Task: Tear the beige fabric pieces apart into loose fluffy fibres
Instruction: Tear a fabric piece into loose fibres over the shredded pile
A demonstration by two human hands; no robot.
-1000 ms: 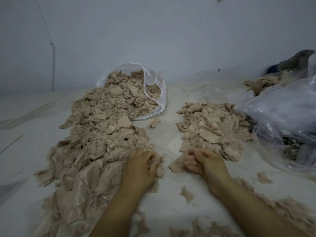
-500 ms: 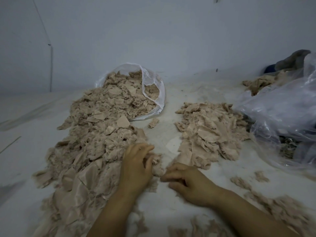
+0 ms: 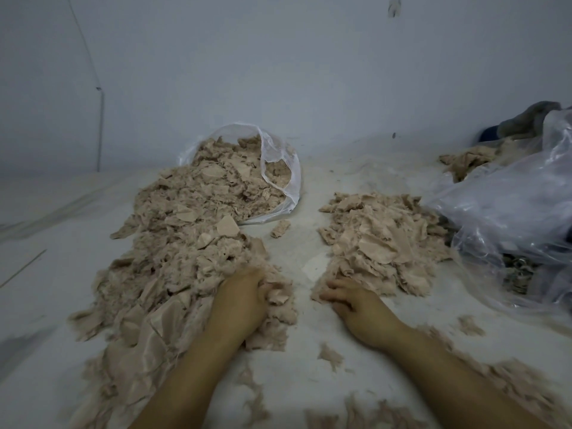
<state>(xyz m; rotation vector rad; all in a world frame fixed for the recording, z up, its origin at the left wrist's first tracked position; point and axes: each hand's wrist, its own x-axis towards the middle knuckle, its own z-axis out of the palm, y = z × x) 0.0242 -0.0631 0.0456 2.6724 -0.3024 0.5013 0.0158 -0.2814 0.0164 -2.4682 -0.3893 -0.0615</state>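
Two heaps of beige fabric lie on the white surface (image 3: 309, 187): a big heap (image 3: 173, 249) at centre left, spilling from one clear bag (image 3: 278, 168), and a smaller heap (image 3: 380, 239) at centre right. One crumpled plastic sheet (image 3: 507, 212) is at the right edge. The left hand (image 3: 244, 300) grips a fluffy tuft at the big heap's near edge. The right hand (image 3: 356, 305), which half a second ago was beside the left one, now rests with loosely bent fingers on the smaller heap's near corner.
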